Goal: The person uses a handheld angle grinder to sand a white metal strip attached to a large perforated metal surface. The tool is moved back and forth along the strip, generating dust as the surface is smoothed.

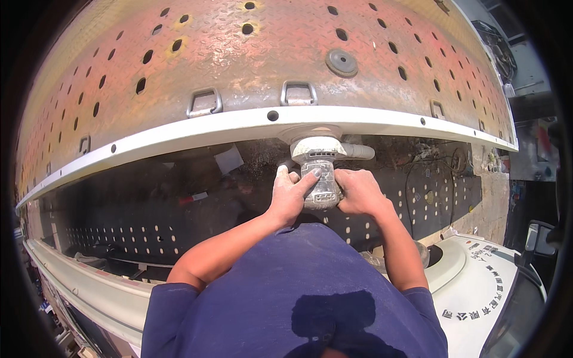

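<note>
A dusty white power sander (319,156) is held upright in front of my body, its round pad hidden against the side of a long white rail (233,123). My left hand (290,194) grips the sander body (323,185) from the left, thumb laid over its top. On its other side my right hand (359,190) is closed round the body, fingers mostly hidden behind it. A stubby pale outlet (360,151) sticks out to the right of the sander head. White dust coats my left fingertips.
Beyond the rail lies a rusty, perforated tread-plate deck (221,65) with metal rings (298,93) along its edge and a round grey disc (342,62) on it. Below are a dark perforated plate (143,234), a white sheet (229,160) and cables (427,164). A white vehicle panel (456,280) stands right.
</note>
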Demonstrator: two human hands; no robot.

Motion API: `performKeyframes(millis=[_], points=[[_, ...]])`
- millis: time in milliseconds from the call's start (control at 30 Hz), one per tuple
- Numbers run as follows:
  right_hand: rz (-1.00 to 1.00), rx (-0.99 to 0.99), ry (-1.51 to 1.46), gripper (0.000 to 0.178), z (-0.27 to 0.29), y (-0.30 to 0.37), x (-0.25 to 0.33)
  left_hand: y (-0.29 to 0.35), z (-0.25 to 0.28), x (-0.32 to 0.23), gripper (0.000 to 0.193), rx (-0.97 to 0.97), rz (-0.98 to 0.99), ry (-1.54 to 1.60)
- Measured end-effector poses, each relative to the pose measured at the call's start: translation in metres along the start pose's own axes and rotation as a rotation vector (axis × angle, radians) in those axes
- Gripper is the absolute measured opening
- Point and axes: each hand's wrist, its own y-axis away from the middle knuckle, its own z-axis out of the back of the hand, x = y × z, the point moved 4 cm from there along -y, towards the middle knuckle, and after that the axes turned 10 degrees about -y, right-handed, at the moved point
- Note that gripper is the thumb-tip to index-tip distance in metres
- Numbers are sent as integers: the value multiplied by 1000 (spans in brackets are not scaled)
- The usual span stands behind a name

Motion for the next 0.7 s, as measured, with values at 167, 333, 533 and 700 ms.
performKeyframes(millis=[167,333,533,700], points=[[37,-36,-19,31,-29,-21,26,11,46,0,48,-166,-7,-32],[102,-90,-96,31,-70,-53,79,33,111,-23,41,-315,-62,180],[229,-92,-166,30,-117,-104,152,81,198,-45,28,-396,-98,320],[332,-60,-280,31,-162,-148,226,127,275,-50,80,-386,-295,401]])
